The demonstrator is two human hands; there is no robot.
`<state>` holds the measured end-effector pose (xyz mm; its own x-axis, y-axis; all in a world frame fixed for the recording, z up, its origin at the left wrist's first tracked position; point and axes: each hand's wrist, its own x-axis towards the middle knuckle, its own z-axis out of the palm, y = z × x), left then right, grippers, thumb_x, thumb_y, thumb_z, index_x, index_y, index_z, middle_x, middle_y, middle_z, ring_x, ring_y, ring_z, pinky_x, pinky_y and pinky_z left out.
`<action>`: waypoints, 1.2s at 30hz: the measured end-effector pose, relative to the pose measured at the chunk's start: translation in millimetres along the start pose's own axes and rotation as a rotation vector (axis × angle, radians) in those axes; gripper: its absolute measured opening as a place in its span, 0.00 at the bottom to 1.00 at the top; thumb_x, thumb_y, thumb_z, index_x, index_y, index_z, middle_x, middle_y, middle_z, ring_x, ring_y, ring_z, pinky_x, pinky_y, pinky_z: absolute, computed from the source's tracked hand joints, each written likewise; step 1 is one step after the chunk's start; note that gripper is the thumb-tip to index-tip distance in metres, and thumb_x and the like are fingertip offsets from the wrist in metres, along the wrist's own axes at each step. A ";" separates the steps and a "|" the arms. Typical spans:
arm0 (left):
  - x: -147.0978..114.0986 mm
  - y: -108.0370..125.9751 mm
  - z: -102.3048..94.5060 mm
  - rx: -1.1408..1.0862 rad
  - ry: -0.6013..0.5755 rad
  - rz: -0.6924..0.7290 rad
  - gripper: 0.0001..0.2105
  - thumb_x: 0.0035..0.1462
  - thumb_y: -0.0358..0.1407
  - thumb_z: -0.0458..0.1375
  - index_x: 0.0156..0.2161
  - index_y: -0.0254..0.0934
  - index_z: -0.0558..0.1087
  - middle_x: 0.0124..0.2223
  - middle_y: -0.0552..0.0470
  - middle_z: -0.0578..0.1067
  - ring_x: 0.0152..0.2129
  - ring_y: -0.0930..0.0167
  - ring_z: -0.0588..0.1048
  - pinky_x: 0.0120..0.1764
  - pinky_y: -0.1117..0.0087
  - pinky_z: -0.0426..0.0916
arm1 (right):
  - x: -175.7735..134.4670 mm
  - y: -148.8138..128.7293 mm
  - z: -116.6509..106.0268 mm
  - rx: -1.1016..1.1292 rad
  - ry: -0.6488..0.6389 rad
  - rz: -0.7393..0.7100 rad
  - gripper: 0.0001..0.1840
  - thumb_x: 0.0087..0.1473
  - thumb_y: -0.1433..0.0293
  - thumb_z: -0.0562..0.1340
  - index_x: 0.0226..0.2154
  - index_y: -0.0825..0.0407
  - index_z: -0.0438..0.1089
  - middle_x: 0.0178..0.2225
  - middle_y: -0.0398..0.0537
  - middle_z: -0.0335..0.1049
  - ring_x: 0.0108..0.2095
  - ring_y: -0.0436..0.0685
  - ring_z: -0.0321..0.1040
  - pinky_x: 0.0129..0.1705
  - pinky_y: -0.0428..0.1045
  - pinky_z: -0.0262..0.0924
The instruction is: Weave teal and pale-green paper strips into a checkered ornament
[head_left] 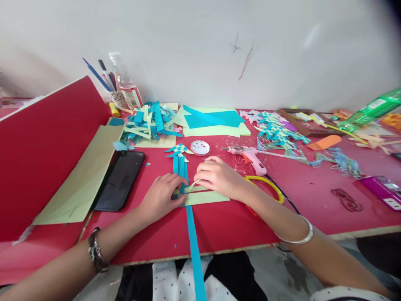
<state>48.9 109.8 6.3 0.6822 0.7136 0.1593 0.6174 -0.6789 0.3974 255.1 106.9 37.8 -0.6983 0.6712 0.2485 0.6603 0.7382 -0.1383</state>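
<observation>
Blue paper strips (193,238) run lengthwise on the red table, one hanging over its front edge. Pale green paper strips (209,197) cross them, partly woven through. My left hand (164,192) lies on the left of the weave, its thumb and fingertips closed on the crossing strips and hiding part of them. My right hand (216,175) pinches the raised end of a thin green strip, bent up from the weave. A finished blue-and-green woven paper piece (179,149) with pointed ends lies just beyond.
A pink glue gun (247,156) and yellow-handled scissors (269,184) lie right of my hands. A black phone (120,182) is at left. Cut strips (153,121) are heaped behind, beside paper sheets (216,121). Several woven pieces (275,129) and a green bottle (369,110) are at right.
</observation>
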 end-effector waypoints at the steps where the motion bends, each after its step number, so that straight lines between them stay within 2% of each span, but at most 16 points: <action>1: 0.0 0.4 -0.2 0.016 0.001 0.008 0.09 0.52 0.36 0.54 0.39 0.37 0.66 0.33 0.52 0.69 0.32 0.68 0.67 0.35 0.69 0.61 | 3.3 -2.8 -2.2 -0.028 0.006 -0.022 0.09 0.55 0.71 0.54 0.30 0.53 0.69 0.30 0.45 0.68 0.34 0.51 0.63 0.44 0.50 0.49; 5: 0.0 1.5 0.6 0.079 0.006 0.042 0.11 0.56 0.41 0.49 0.39 0.35 0.66 0.35 0.48 0.71 0.35 0.65 0.68 0.36 0.66 0.61 | 17.3 -15.1 -2.8 -0.112 0.069 -0.088 0.09 0.55 0.71 0.54 0.29 0.54 0.68 0.29 0.44 0.67 0.33 0.51 0.62 0.47 0.52 0.46; 9: 0.3 0.2 2.8 0.046 0.043 0.004 0.12 0.60 0.35 0.42 0.36 0.35 0.67 0.36 0.46 0.72 0.35 0.65 0.68 0.37 0.65 0.62 | 23.8 -23.9 -0.3 -0.149 0.147 -0.112 0.06 0.54 0.72 0.54 0.31 0.54 0.67 0.32 0.45 0.67 0.35 0.52 0.61 0.49 0.53 0.45; 12: 1.0 -0.1 1.9 -0.019 0.032 -0.022 0.11 0.59 0.33 0.43 0.36 0.35 0.67 0.37 0.47 0.72 0.36 0.66 0.69 0.38 0.66 0.62 | 14.9 -25.2 -4.9 -0.122 0.315 -0.027 0.07 0.55 0.69 0.54 0.35 0.55 0.64 0.36 0.51 0.65 0.40 0.56 0.59 0.45 0.53 0.49; 14: 1.7 0.8 0.2 -0.060 0.012 -0.026 0.11 0.58 0.32 0.43 0.37 0.36 0.68 0.37 0.48 0.72 0.36 0.67 0.69 0.38 0.67 0.62 | 3.5 -23.8 -8.3 -0.031 0.348 0.045 0.09 0.55 0.65 0.54 0.31 0.54 0.63 0.33 0.51 0.64 0.37 0.56 0.58 0.40 0.51 0.52; 15: 2.0 1.5 -0.7 -0.073 0.003 -0.030 0.11 0.59 0.32 0.43 0.37 0.36 0.68 0.37 0.48 0.72 0.35 0.67 0.69 0.38 0.67 0.62 | -2.7 -22.6 -9.0 0.032 0.298 0.053 0.10 0.54 0.64 0.54 0.29 0.53 0.63 0.32 0.50 0.64 0.35 0.55 0.58 0.38 0.49 0.53; 17: 2.5 2.8 -1.8 -0.081 0.000 -0.049 0.13 0.60 0.34 0.42 0.36 0.36 0.68 0.35 0.49 0.72 0.34 0.68 0.69 0.37 0.67 0.62 | -14.2 -19.8 -7.4 0.146 0.110 0.030 0.09 0.53 0.63 0.56 0.29 0.53 0.64 0.31 0.48 0.64 0.33 0.53 0.59 0.37 0.48 0.54; 19: 3.0 3.6 -1.9 -0.082 0.016 -0.071 0.15 0.61 0.36 0.41 0.35 0.35 0.69 0.34 0.49 0.72 0.33 0.68 0.69 0.36 0.68 0.62 | -22.4 -17.0 -2.1 0.216 -0.065 0.027 0.10 0.51 0.63 0.59 0.33 0.53 0.66 0.34 0.48 0.64 0.36 0.54 0.59 0.38 0.48 0.55; 21: 3.3 4.0 -1.3 -0.093 0.031 -0.082 0.15 0.61 0.37 0.40 0.36 0.36 0.69 0.34 0.49 0.72 0.33 0.68 0.70 0.36 0.68 0.61 | -26.4 -14.8 4.5 0.260 -0.146 0.064 0.13 0.50 0.63 0.60 0.37 0.53 0.66 0.37 0.49 0.64 0.38 0.54 0.59 0.40 0.49 0.56; 27: 3.6 3.3 -0.2 -0.103 0.023 -0.087 0.15 0.61 0.37 0.41 0.37 0.36 0.69 0.35 0.50 0.73 0.35 0.68 0.69 0.37 0.68 0.60 | -25.3 -10.6 14.6 0.265 -0.159 0.058 0.13 0.52 0.65 0.58 0.39 0.54 0.68 0.37 0.50 0.65 0.38 0.54 0.60 0.41 0.49 0.57; 36: 3.1 3.9 -1.3 -0.090 0.036 -0.062 0.15 0.61 0.36 0.40 0.36 0.36 0.69 0.35 0.50 0.73 0.34 0.68 0.70 0.37 0.68 0.61 | -22.8 -5.6 10.0 0.280 -0.158 0.013 0.11 0.53 0.66 0.56 0.35 0.53 0.71 0.36 0.49 0.67 0.36 0.52 0.63 0.38 0.47 0.57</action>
<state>52.9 109.6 9.5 0.6283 0.7605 0.1639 0.6192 -0.6164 0.4865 264.5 88.1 23.4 -0.7394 0.6663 0.0960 0.5826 0.7048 -0.4047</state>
